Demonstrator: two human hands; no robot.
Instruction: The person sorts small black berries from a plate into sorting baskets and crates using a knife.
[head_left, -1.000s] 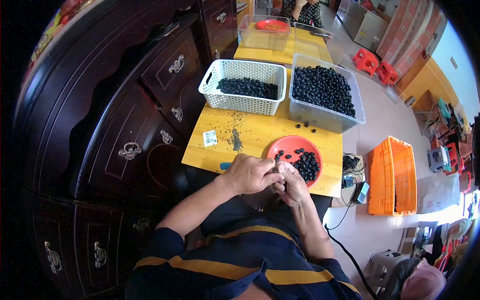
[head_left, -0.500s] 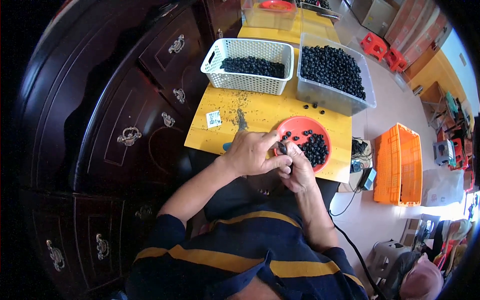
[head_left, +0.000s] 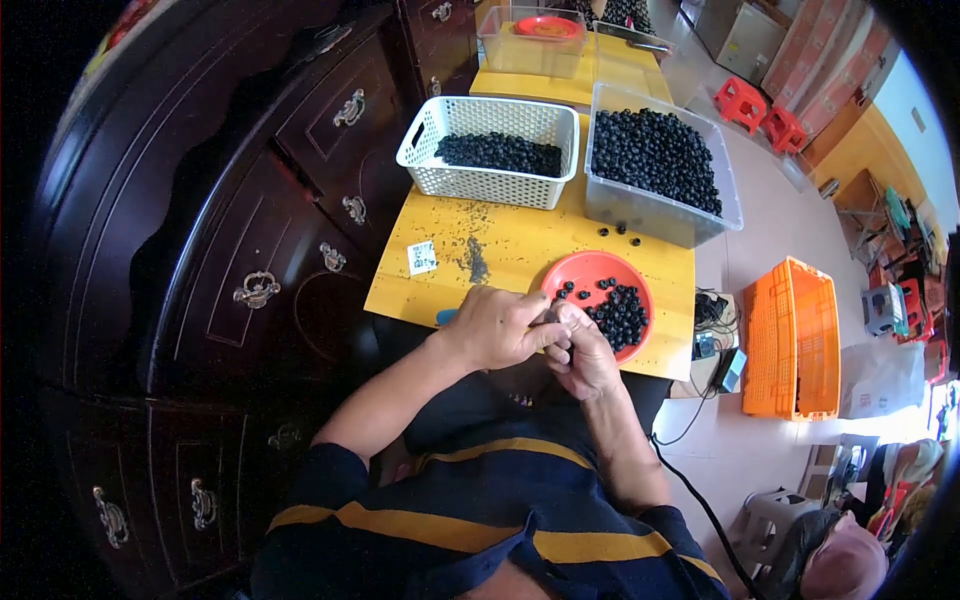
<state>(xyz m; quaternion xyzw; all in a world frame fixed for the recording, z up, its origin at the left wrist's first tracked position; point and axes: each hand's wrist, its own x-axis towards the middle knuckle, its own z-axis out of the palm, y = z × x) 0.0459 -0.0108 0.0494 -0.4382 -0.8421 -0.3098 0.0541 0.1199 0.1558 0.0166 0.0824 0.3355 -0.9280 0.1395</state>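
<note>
My left hand (head_left: 493,328) and my right hand (head_left: 585,360) meet at the fingertips, just over the near left edge of a red plate (head_left: 562,270). Fingers of both are pinched together. A small dark part shows between the right fingers, mostly covered; what the left pinches is hidden. Several small black ring-like parts (head_left: 620,315) lie in the plate, heaped toward its right side. Beside my left hand, a blue thing (head_left: 446,317) pokes out, partly covered.
On the yellow table (head_left: 520,240) stand a white perforated basket (head_left: 490,188) and a clear bin (head_left: 640,220), both holding black parts. Loose parts, dark crumbs and a white printed card (head_left: 422,258) lie nearer. Dark drawers (head_left: 250,250) line the left; an orange crate (head_left: 765,340) is at right.
The view has shifted slightly, so the table and containers sit lower. The dark part visible at my fingertips earlier is now mostly covered as the fingers close together.
</note>
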